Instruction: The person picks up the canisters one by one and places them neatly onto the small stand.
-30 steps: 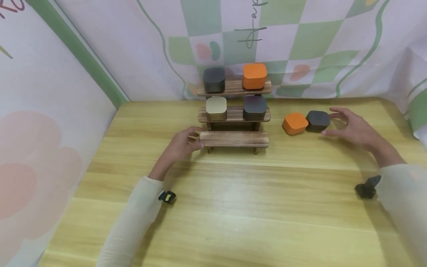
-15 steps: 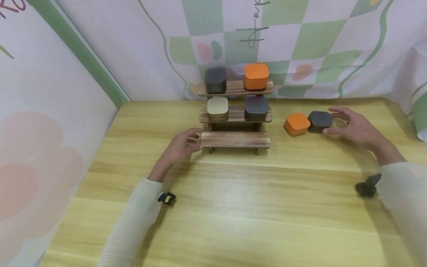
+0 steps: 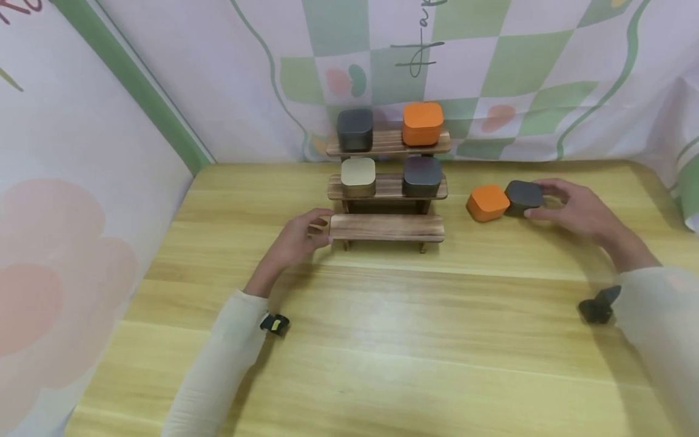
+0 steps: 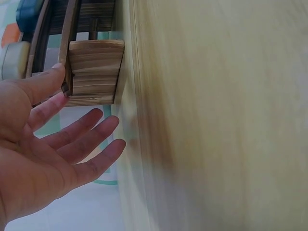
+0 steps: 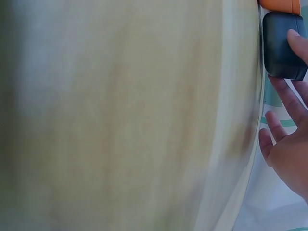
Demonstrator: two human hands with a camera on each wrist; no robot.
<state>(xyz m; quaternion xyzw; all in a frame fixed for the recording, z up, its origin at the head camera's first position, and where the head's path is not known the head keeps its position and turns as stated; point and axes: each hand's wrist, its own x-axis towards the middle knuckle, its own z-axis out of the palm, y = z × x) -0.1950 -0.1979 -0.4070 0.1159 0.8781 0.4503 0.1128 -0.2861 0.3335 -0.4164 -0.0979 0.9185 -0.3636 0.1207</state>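
A three-step wooden stand (image 3: 388, 227) sits at the back of the table. My left hand (image 3: 299, 238) holds the left end of its lowest step between thumb and index finger, the other fingers spread apart in the left wrist view. To the right of the stand, my right hand (image 3: 581, 211) grips a dark tin (image 3: 524, 195) with thumb and fingers at its right side. The dark tin (image 5: 283, 45) rests on the table, touching an orange tin (image 3: 488, 203) on its left. The lowest step bears nothing.
On the top step stand a dark tin (image 3: 355, 129) and an orange tin (image 3: 423, 123). The middle step carries a cream-gold tin (image 3: 358, 176) and another dark tin (image 3: 422, 175). A patterned cloth (image 3: 464, 73) hangs behind the table (image 3: 382, 340).
My right hand's thumb and fingers have closed in on the dark tin's right side. My left hand stays at the stand's end. The head view has shifted slightly.
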